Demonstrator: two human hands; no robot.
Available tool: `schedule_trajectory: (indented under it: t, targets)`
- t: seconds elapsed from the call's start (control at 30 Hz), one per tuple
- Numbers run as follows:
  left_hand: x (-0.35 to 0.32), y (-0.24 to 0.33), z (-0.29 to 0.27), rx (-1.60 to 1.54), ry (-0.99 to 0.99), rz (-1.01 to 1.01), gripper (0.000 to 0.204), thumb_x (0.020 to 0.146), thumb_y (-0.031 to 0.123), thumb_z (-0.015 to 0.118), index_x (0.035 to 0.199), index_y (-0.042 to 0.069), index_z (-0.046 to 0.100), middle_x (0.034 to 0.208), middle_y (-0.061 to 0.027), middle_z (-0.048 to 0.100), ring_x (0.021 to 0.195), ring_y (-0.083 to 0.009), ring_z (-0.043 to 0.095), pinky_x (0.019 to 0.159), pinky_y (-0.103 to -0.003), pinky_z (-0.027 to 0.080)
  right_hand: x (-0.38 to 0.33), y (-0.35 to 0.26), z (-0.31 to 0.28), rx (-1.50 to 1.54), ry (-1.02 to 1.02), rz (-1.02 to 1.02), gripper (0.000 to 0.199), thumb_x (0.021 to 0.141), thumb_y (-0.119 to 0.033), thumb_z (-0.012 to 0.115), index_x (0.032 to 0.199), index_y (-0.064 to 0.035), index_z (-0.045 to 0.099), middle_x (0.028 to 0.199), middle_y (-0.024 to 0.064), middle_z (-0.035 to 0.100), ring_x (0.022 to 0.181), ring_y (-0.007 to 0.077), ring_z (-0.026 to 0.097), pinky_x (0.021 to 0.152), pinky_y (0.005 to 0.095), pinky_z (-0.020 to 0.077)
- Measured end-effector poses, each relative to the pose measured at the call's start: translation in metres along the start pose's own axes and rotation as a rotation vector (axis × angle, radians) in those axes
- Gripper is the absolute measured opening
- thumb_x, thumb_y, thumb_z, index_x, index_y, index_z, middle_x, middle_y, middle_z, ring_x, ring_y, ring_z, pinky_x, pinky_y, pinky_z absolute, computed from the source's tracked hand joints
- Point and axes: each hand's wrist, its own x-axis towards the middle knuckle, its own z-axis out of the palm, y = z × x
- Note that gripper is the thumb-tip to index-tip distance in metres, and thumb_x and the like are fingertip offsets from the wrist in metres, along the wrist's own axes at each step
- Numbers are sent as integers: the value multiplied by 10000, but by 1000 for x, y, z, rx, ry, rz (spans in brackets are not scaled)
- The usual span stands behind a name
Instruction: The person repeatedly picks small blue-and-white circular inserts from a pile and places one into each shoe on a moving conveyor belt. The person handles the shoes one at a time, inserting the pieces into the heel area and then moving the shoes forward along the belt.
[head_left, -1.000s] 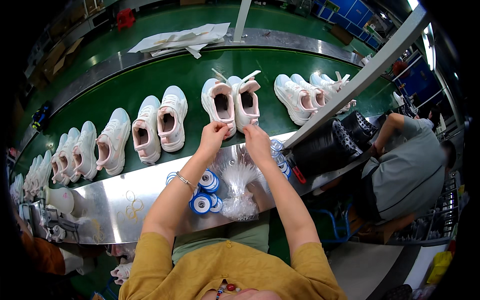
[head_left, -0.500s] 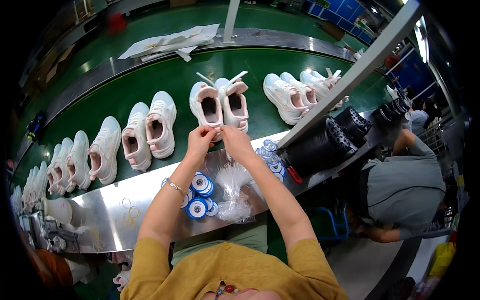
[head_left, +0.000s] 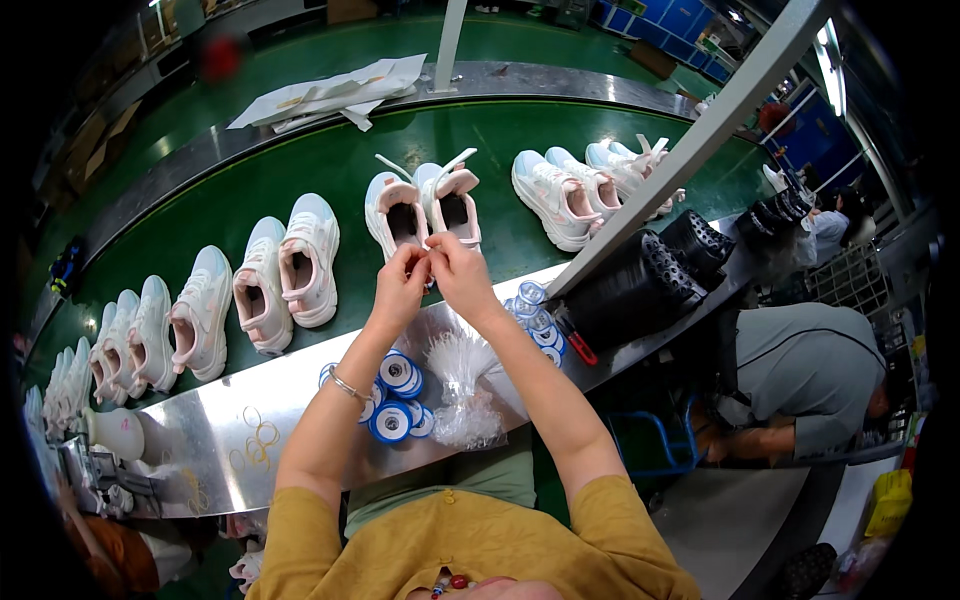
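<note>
My left hand (head_left: 400, 290) and my right hand (head_left: 462, 280) meet fingertip to fingertip in front of a pair of white and pale pink sneakers. Both are closed in a pinch; whatever lies between the fingers is too small to make out. The hands partly cover the heels of the left sneaker (head_left: 377, 200) and the right sneaker (head_left: 428, 178). Both stand upright with toes pointing away and tongues raised. Below my wrists, on the metal ledge, lie a bundle of clear thin plastic strands (head_left: 464, 365) and several round blue-and-white tags (head_left: 390, 422).
More sneakers stand along the green belt (head_left: 480, 135), left (head_left: 310, 265) and right (head_left: 550, 200). A slanted grey post (head_left: 690, 150) rises beside black rolls (head_left: 620, 280). More round tags (head_left: 545, 337), a red-handled tool (head_left: 581, 347) and rubber bands (head_left: 258, 437) lie on the ledge. A co-worker (head_left: 800, 370) bends at right.
My hands stay pinched together and now sit slightly apart from the sneakers' heels, nearer to me. The whole view has shifted a little. The co-worker at right has bent further over.
</note>
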Motion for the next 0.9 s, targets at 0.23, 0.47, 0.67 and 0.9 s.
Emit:
schedule_trajectory:
  t: [0.23, 0.47, 0.67, 0.9]
  targets:
    - [4, -5, 0, 18, 15, 45, 74, 929, 97, 531, 897, 31, 543, 736, 4, 562, 611, -45, 473, 516, -188, 383, -1, -1, -35, 611, 25, 546, 135, 858, -93, 577, 962, -7, 574, 697, 21, 588, 506, 35, 444, 436, 181, 327]
    - [9, -2, 8, 21, 38, 27, 74, 923, 91, 535, 904, 20, 547, 747, -14, 573, 631, -60, 495, 545, -205, 408, 7, 0, -31, 604, -85, 556, 117, 835, -99, 612, 916, -15, 596, 697, -6, 581, 526, 38, 465, 444, 190, 344]
    - [7, 3, 10, 96, 106, 14, 89, 911, 75, 545, 892, -11, 557, 765, -48, 592, 680, -98, 567, 602, -236, 465, 7, 13, -25, 638, -64, 498, 89, 848, -109, 614, 840, -20, 614, 720, -13, 578, 587, 36, 488, 480, 192, 365]
    - [7, -2, 0, 100, 123, 100, 116, 890, 64, 568, 961, -22, 600, 805, -54, 613, 748, -104, 586, 666, -233, 471, 9, 16, -23, 673, -140, 483, 106, 875, -127, 592, 893, -22, 597, 753, 7, 599, 624, 33, 494, 492, 181, 365]
